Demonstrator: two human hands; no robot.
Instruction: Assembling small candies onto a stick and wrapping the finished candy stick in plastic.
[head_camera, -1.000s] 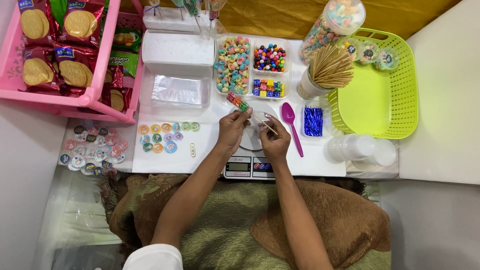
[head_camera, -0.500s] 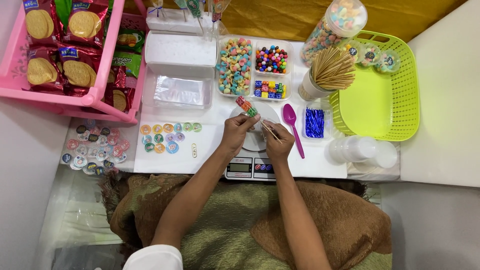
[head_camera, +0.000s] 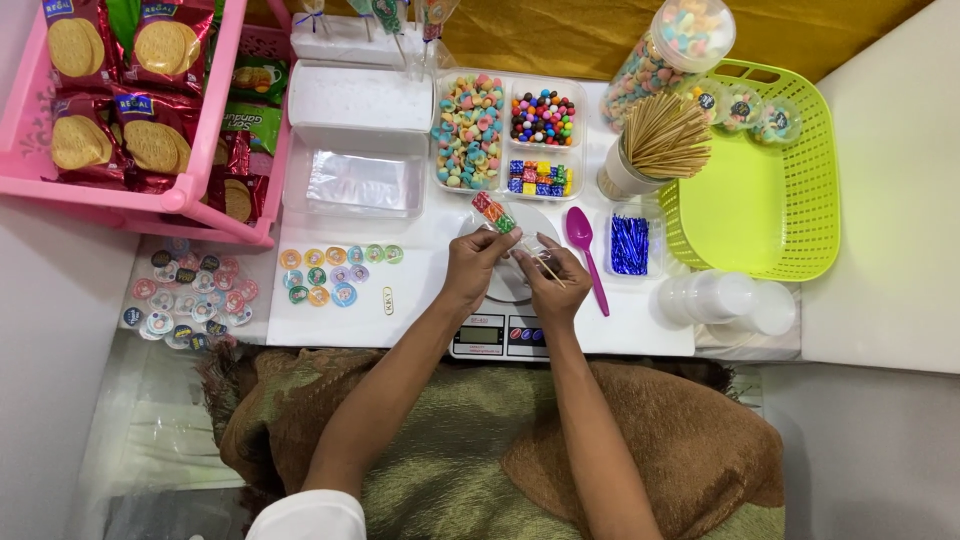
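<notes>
White surface (head_camera: 420, 300) unchanged in layout since a second ago: pink basket (head_camera: 215, 110) of biscuit packs far left, lime basket (head_camera: 800, 200) far right, candy tray (head_camera: 505, 130) at centre far, cup of bare skewers (head_camera: 660, 140) just right of it. Nothing there has shifted.

I see both forearms holding the same place over the small scale (head_camera: 500, 335) at the near edge. The change is small and sits at the fingertips.

Left hand (head_camera: 478, 268) is closed in a pinch on the candy skewer (head_camera: 495, 214), loaded with red, orange and green pieces. The skewer now slants up and away to the far left, a little more raised than half a second ago.

Right hand (head_camera: 553, 280) is closed on the stick's bare lower end, fingers curled; exactly what else it pinches I cannot tell.

My judgement: threading goes on at the same spot, pieces being seated along the stick.

Purple spoon (head_camera: 585, 245) lies untouched just right of the hands, beside the blue twist ties (head_camera: 630, 243).
</notes>
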